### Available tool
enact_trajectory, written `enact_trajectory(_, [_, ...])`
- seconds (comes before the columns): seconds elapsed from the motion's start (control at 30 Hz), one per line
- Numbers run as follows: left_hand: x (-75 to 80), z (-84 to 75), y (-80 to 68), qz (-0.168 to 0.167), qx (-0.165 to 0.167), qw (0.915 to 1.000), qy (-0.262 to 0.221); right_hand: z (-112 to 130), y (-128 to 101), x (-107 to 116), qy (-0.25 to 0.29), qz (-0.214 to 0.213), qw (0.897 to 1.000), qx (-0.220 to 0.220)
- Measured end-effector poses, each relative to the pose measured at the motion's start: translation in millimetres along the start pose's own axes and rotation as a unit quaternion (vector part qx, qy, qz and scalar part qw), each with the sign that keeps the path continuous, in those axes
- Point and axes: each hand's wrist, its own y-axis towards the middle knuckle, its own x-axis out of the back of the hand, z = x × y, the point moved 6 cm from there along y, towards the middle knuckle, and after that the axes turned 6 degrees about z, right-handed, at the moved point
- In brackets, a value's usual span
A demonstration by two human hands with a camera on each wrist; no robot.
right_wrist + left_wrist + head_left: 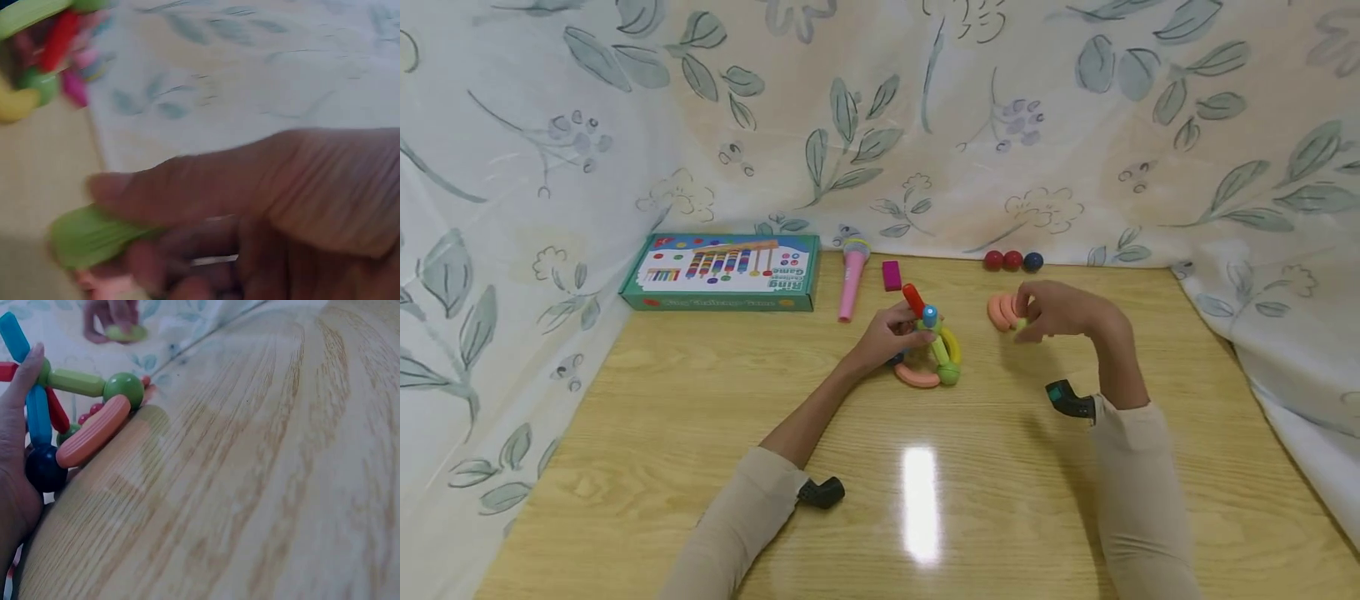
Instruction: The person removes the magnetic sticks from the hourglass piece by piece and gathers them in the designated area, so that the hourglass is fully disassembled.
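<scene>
My left hand (pixel 883 340) grips a build of magnetic rods and balls near the table's middle. Its base has an orange curved rod (pixel 917 378), a yellow curved rod (pixel 955 343), a green ball (pixel 124 391) and a dark blue ball (pixel 47 469). Straight green (pixel 76 382), blue (pixel 39 415) and red rods rise from these; a red rod (pixel 913 298) and a blue rod (pixel 930 315) stick out at the top. To the right, my right hand (pixel 1060 308) pinches a light green rod (pixel 87 237) between thumb and fingers, close by several loose orange curved rods (pixel 998 312).
Along the back lie a green game box (pixel 722 300), a pink toy microphone (pixel 850 287), a magenta block (pixel 891 275), two red balls (pixel 1012 261) and a dark blue ball (pixel 1033 262). Behind the wooden table (pixel 985 483) hangs a leaf-patterned cloth (pixel 880 125).
</scene>
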Motion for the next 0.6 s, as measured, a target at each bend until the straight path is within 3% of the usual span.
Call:
enact_trajectory(0.1, [0.6,0.9,-0.7,-0.006,0.001,1.0000,-0.002,-8.1,19.1,-20.2,-0.022,0.083,0.995,-0.044])
enact_trajectory(0.2, [-1.8,0.4,-0.2,-0.005,0.000,1.0000,-0.007,-13.7,28.1,-31.8,-0.040,0.122,0.987,-0.091])
enact_trajectory(0.5, [-3.2,-0.8,-1.7,-0.004,0.005,0.9999,-0.009,-15.2,28.6,-36.3,-0.069,0.127,0.977,-0.157])
enact_trajectory(0.6, [-0.8,-1.7,-1.8,-0.005,0.011,0.9999,-0.008,-17.3,31.0,-37.8,-0.051,0.131,0.976,-0.168])
